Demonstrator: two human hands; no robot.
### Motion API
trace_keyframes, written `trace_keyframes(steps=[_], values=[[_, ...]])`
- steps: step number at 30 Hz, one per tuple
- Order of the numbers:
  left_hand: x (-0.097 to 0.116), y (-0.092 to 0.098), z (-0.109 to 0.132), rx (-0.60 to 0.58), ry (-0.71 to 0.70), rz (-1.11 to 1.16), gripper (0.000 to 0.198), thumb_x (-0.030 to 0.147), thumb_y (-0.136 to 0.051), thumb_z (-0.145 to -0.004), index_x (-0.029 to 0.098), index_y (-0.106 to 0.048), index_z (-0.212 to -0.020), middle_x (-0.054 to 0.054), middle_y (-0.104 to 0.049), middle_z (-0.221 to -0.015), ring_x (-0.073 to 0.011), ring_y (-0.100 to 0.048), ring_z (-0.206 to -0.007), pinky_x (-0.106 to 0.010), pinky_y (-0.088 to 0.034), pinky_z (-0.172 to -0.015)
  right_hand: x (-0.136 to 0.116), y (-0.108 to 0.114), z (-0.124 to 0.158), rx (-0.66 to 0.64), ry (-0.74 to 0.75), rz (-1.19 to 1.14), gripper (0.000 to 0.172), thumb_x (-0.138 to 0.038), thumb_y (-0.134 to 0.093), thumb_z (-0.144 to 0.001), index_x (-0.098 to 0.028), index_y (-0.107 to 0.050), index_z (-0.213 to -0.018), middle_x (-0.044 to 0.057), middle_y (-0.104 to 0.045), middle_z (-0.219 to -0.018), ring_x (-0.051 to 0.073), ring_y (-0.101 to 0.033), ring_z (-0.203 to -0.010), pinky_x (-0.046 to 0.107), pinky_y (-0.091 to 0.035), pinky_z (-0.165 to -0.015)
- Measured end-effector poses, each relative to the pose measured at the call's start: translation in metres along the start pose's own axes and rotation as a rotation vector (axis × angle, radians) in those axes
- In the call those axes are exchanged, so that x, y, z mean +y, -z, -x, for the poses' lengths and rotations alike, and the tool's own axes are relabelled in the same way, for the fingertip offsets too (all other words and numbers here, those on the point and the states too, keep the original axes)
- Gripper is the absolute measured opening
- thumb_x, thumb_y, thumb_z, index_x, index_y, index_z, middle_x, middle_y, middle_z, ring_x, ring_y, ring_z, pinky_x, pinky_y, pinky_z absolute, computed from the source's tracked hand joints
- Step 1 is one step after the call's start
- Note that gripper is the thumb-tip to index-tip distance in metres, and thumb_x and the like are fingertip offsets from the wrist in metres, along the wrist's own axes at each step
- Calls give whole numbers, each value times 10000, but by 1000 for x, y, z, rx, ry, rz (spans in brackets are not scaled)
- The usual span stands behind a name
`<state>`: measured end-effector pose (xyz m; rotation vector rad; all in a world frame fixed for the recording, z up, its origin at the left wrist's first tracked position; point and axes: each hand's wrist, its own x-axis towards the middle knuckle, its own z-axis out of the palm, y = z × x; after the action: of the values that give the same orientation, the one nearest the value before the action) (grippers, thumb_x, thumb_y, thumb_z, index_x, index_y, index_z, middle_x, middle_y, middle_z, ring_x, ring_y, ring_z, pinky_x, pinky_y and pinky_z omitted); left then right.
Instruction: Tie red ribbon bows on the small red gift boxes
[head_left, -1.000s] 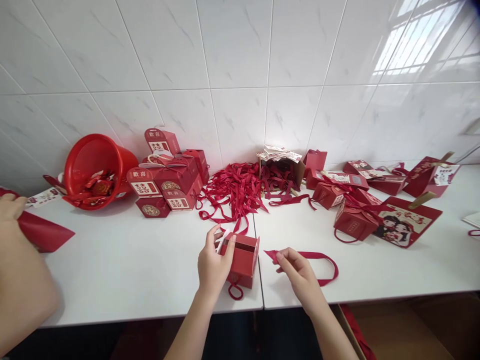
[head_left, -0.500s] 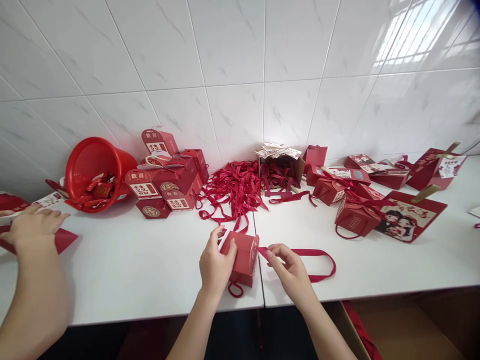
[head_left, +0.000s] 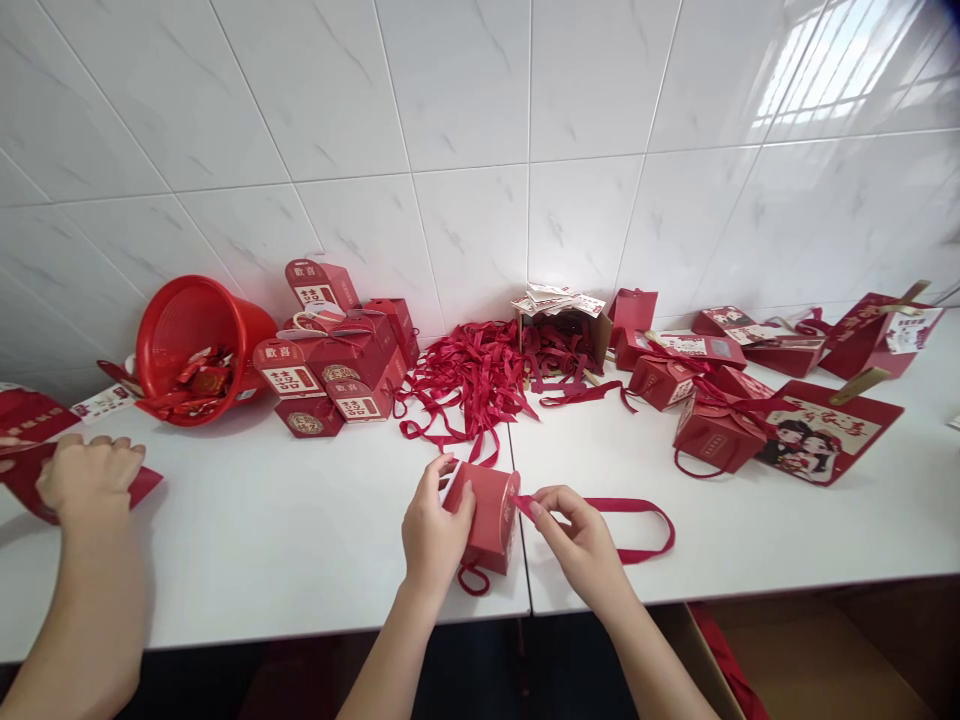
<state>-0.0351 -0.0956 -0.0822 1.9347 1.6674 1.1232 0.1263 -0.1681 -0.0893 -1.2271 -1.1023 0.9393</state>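
Observation:
A small red gift box (head_left: 491,505) sits at the near edge of the white table, over the seam. My left hand (head_left: 439,525) is wrapped round its left side, thumb on top. A looped red cord (head_left: 473,578) hangs from the box's near side. My right hand (head_left: 574,530) pinches the end of a red ribbon (head_left: 649,505) against the box's right end panel; whether the ribbon passes through a slot there I cannot tell. The rest of the ribbon lies in a loop on the table beyond that hand.
Behind lies a heap of red ribbons (head_left: 472,375) beside a cardboard box (head_left: 600,335) topped with cards. Stacked gift boxes (head_left: 352,350) and a tipped red bucket (head_left: 187,300) stand left. A co-worker's hand (head_left: 90,470) handles red card at far left. Finished-looking boxes (head_left: 716,435) stand right.
The co-worker's hand at the left has shifted and curled over the red card. My own hands, the gift box and the ribbon have hardly moved.

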Motion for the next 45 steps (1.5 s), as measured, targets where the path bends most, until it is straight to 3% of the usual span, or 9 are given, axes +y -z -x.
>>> trace_keyframes(steps=[15,26,29,32,33,35,37,42,45], values=[[-3,0,-1,-15,-25,34,330,265,-548,-810,242,-510,-1137,-72,-641,-1125,-243,-618,-1012,-382,-507,-839,-6,-5,-4,-7,11,69,282,-428,-545,-848,-188,-534,-699,79,-595,-858,198,-558,-808,273,-486,-621],[-4,-4,4,-9,-42,49,350,310,-561,-809,236,-530,-1150,-89,-652,-1098,-257,-630,-1004,-395,-532,-819,-8,-12,-14,-67,-13,128,303,-421,-553,-843,-172,-568,-671,34,-590,-686,153,-529,-645,269,-432,-584],[-24,24,-18,38,-80,66,263,363,-574,-794,228,-602,-1017,-83,-684,-984,-264,-633,-1012,-407,-540,-838,-6,-15,-17,-80,-26,69,226,-396,-580,-826,-174,-567,-788,5,-582,-639,141,-529,-608,270,-439,-594],[-51,76,-67,93,-93,72,166,386,-504,-825,260,-601,-779,-59,-688,-864,-249,-594,-1097,-453,-443,-1006,-5,-15,-17,-68,-23,5,262,-366,-601,-810,-188,-519,-983,-51,-520,-589,128,-513,-573,269,-448,-604],[-58,92,-83,-9,-128,78,140,383,-552,-791,276,-581,-707,-36,-685,-802,-249,-610,-1073,-454,-406,-1047,-5,-14,-17,-68,-25,-2,286,-362,-601,-808,-192,-506,-1017,-62,-502,-584,124,-507,-570,269,-449,-610],[-65,106,-101,-11,-124,97,118,370,-611,-751,286,-567,-682,-21,-680,-778,-251,-622,-1056,-437,-410,-1052,-6,-12,-16,-75,-41,-1,302,-367,-600,-806,-195,-497,-1032,-71,-479,-583,119,-496,-567,270,-448,-621],[-60,94,-94,3,-109,101,95,372,-621,-755,287,-580,-743,-25,-688,-832,-253,-615,-1070,-409,-497,-959,-8,-9,-15,-93,-68,-13,312,-379,-601,-805,-193,-493,-1032,-75,-465,-580,116,-482,-564,272,-441,-625],[-17,12,-16,72,-43,105,270,347,-628,-760,317,-577,-1023,-28,-684,-1026,-276,-628,-1045,-378,-571,-800,-10,-9,-17,-155,-120,-123,376,-423,-623,-789,-196,-486,-1055,-72,-455,-583,111,-447,-549,248,-386,-548],[-3,-7,6,31,-47,102,320,339,-630,-756,339,-564,-1069,-21,-684,-1046,-276,-647,-999,-382,-571,-796,-10,-9,-20,-175,-124,-145,374,-414,-630,-793,-198,-493,-1066,-70,-460,-586,109,-450,-562,243,-379,-552]])
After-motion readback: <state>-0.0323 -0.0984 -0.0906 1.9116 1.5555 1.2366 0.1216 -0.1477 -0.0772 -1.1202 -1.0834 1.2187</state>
